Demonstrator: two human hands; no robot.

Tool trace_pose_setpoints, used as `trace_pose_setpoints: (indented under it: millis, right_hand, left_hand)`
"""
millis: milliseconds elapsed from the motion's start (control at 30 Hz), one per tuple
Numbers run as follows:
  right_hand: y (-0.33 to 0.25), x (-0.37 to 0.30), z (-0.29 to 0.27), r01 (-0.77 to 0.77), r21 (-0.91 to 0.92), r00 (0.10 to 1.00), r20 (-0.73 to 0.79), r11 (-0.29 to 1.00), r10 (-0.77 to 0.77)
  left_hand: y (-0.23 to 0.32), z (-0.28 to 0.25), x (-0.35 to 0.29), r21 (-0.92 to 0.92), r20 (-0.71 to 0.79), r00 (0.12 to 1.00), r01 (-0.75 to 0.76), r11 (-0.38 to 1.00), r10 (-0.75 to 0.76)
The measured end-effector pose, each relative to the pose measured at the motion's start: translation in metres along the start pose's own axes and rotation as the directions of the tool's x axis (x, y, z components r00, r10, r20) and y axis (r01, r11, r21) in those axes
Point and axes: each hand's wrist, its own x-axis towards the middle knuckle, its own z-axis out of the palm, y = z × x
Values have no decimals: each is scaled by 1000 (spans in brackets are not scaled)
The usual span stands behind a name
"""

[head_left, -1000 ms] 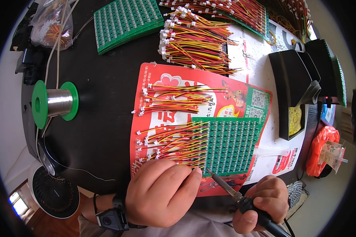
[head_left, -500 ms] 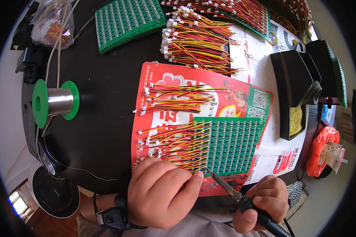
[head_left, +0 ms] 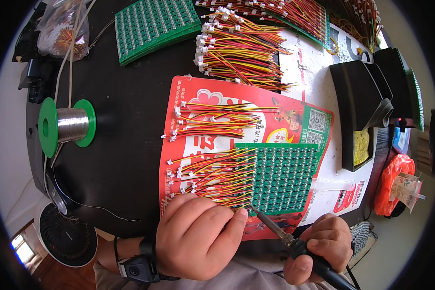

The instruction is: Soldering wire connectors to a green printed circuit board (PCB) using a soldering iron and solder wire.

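Dark tabletop (head_left: 123, 145) carries a red sheet (head_left: 179, 94) with printed characters and square codes (head_left: 318, 121) on its right side; green circuit board (head_left: 287, 179) lies on its lower half, wires (head_left: 217, 168) with white connectors fanning off the board's left edge. Left hand (head_left: 198, 237) curled, thumb and forefinger pinched on a thin wire (head_left: 239, 208), mostly hidden, at the lower-left corner; right hand (head_left: 326, 241) closed round soldering iron (head_left: 271, 224), tip just beside those fingertips.
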Motion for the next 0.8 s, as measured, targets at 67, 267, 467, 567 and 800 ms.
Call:
trace_pose_setpoints:
  millis: [67,267,467,567,800]
  right_hand:
    - [0,1,-1,-5,-6,1000,10,1000,5]
    - [2,-4,5,23,28,994,-109,999,-19]
    - [1,-3,1,7,15,998,-68,1000,-6]
    - [0,-4,2,-1,6,997,-72,1000,1]
    - [-7,21,-7,-65,150,995,88,987,52]
  left_hand:
    - [0,0,0,1,1,1000,6,1000,-6]
    - [-1,0,1,9,2,1000,6,1000,-6]
    - [0,-2,3,-3,25,1000,12,1000,-12]
    - [1,-3,2,-10,24,999,30,999,-30]
    - [-1,-3,3,-26,30,999,21,999,-20]
